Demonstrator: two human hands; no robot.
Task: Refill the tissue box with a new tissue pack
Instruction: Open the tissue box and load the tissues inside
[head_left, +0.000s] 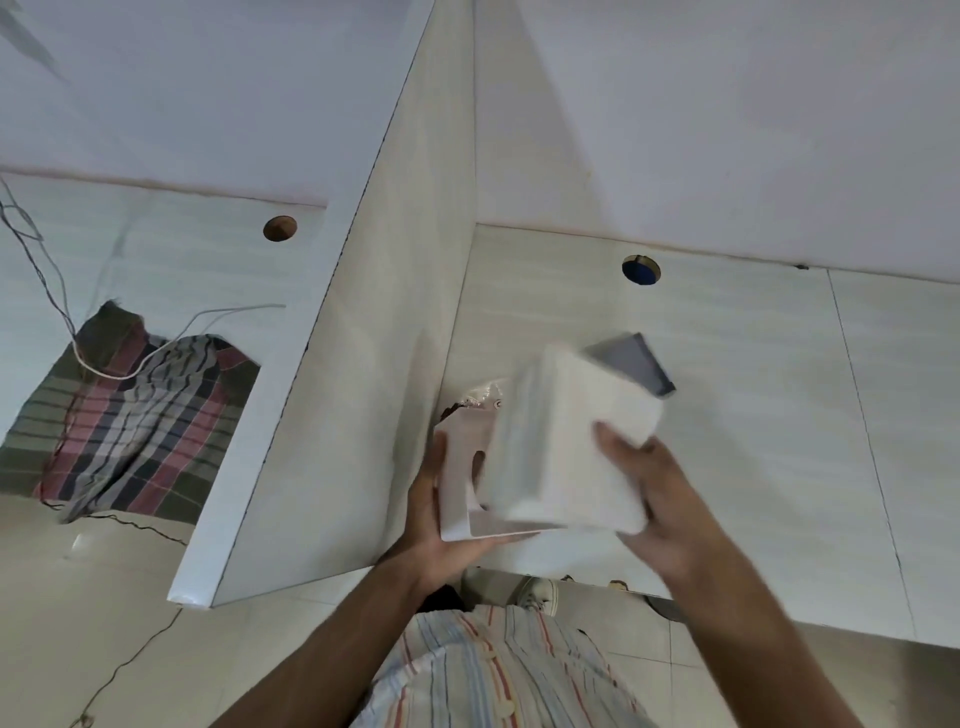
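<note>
A white plastic tissue box (462, 483) is tipped on its side above the desk's near edge, its oval slot facing me. My left hand (434, 525) grips it from below and the left. A thick white stack of tissues (566, 447), blurred by motion, sits partly inside the box's open side. My right hand (654, 499) holds the stack by its right edge, fingers on top. Crumpled clear wrapping (480, 392) shows behind the box. A grey lid-like panel (636, 364) lies on the desk just beyond the stack.
A white divider panel (363, 364) runs down the desk (753, 415) close to the box's left. Cable holes (641, 270) (280, 228) pierce the desk near the wall. A plaid cloth (135, 426) and loose wires (47, 270) lie left of the divider.
</note>
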